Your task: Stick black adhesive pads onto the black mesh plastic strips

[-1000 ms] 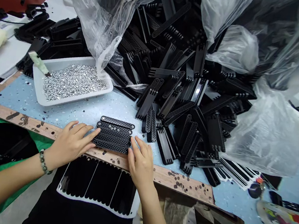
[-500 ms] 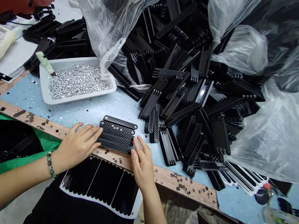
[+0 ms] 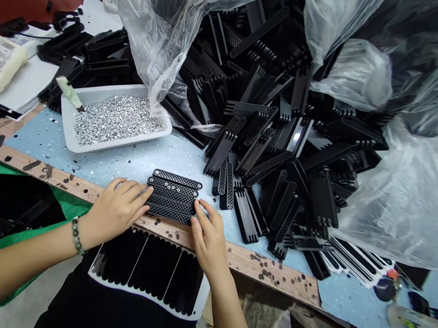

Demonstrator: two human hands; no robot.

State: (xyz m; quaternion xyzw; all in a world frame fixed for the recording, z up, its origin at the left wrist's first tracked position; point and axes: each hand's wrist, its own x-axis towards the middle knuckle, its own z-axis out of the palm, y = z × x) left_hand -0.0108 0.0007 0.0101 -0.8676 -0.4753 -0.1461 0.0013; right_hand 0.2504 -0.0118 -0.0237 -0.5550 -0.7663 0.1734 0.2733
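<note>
Several black strips with a diamond-textured face and rounded ends (image 3: 172,198) lie side by side at the table's front edge. A few small silver rings (image 3: 172,187) rest on one of the upper strips. My left hand (image 3: 118,212), with a beaded bracelet on its wrist, has its fingers stretched out, fingertips touching the strips' left ends. From the other side, the fingers of my right hand (image 3: 209,235) reach the right ends, thumb low and apart from the index finger. A black sheet with a white border and scalloped edges (image 3: 154,268) lies on my lap.
A white tray (image 3: 113,150) full of small silver rings stands at the back left, a wrapped stick leaning in it. Black slotted parts (image 3: 263,132) form a large pile behind and right. Clear plastic bags (image 3: 402,209) hang around it. A wooden strip (image 3: 269,275) edges the table.
The camera view has shifted very slightly. Both hands stay at the ends of the black strips, and nothing has been taken up or let go.
</note>
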